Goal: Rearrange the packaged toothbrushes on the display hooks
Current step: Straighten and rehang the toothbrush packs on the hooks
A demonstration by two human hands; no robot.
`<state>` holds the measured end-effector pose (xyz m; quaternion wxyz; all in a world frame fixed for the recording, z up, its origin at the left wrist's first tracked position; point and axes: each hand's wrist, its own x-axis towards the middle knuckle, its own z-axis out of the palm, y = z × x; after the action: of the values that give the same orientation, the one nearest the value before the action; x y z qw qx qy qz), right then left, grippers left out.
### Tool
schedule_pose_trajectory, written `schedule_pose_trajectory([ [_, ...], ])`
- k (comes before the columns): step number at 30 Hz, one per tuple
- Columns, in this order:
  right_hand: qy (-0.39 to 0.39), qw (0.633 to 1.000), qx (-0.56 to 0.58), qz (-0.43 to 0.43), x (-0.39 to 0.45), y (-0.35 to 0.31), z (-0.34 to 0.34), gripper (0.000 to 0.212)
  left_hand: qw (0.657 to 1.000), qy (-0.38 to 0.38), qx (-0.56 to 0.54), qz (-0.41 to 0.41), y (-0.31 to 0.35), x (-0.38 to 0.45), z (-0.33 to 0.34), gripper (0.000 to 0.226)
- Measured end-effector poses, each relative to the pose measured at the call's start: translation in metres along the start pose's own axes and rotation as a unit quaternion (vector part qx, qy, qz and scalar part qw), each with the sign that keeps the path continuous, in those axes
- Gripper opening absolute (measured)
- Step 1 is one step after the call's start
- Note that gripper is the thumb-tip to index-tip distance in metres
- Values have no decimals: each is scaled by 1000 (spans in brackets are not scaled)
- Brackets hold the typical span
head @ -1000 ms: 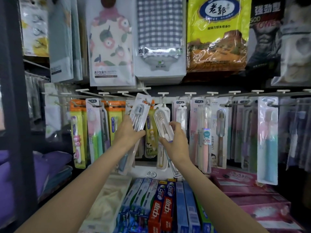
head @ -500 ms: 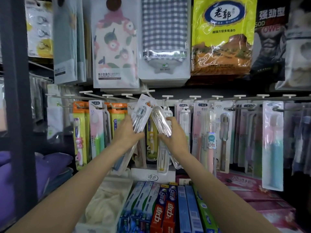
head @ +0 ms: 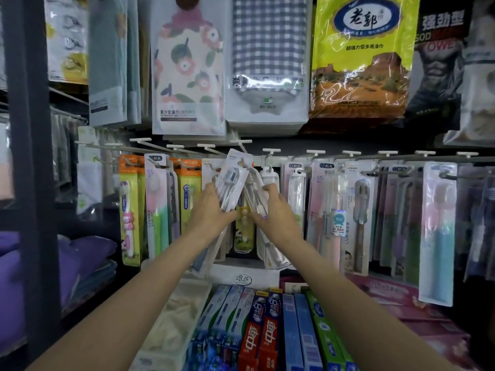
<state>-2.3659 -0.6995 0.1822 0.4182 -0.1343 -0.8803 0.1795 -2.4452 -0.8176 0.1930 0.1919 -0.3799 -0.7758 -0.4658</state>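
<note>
My left hand [head: 211, 210] grips a white toothbrush pack [head: 233, 180], fingers curled round its lower half. The pack's long axis leans, top tilted up and right toward the hooks [head: 242, 142], its header just below them. My right hand [head: 276, 212] pinches a clear pack [head: 257, 194], thumb on its face; this one leans the other way, top up and left, so the two tops nearly meet. Toothpaste boxes [head: 267, 330] lie below.

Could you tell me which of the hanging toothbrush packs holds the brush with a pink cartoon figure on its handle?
It is the yellow-green pack with an orange top, leftmost in the row; no other pack there shows such a figure.
</note>
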Motion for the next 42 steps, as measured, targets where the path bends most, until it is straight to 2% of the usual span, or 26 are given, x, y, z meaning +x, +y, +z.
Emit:
schedule_pose_trajectory([
  [5, -82, 986, 144, 17, -16, -3, 26, 62, 999, 9, -23, 41, -18, -6, 10, 45],
  [10, -44, 952, 280, 116, -12, -11, 55, 36, 998, 43, 20, 46, -32, -1, 13, 44],
  [13, -60, 932, 322, 156, -12, -16, 66, 35, 998, 37, 51, 27, -37, -2, 18, 52],
  [17, -68, 933, 322, 144, -13, -15, 56, 44, 997, 34, 70, -3, -37, -4, 19, 53],
  [21, 7, 948, 254, 191, -4, -5, 53, 36, 995, 55, 88, -6, -36, -3, 15, 48],
  [25, 53, 962, 174, 201, 1, 3, 65, 27, 995, 57, 77, 8, -40, -3, 17, 47],
  [31, 40, 928, 306, 207, -2, 2, 63, 31, 999, 43, 14, -4, -34, -9, 38, 43],
  [37, -1, 912, 365, 188, -1, 1, 60, 34, 999, 9, 5, -43, -38, -11, 46, 75],
  [40, -24, 907, 380, 180, 2, -4, 57, 32, 999, 3, -16, -41, -38, -13, 49, 68],
  [42, -27, 901, 395, 178, 2, -7, 57, 27, 998, -1, -43, -52, -38, -14, 50, 71],
])
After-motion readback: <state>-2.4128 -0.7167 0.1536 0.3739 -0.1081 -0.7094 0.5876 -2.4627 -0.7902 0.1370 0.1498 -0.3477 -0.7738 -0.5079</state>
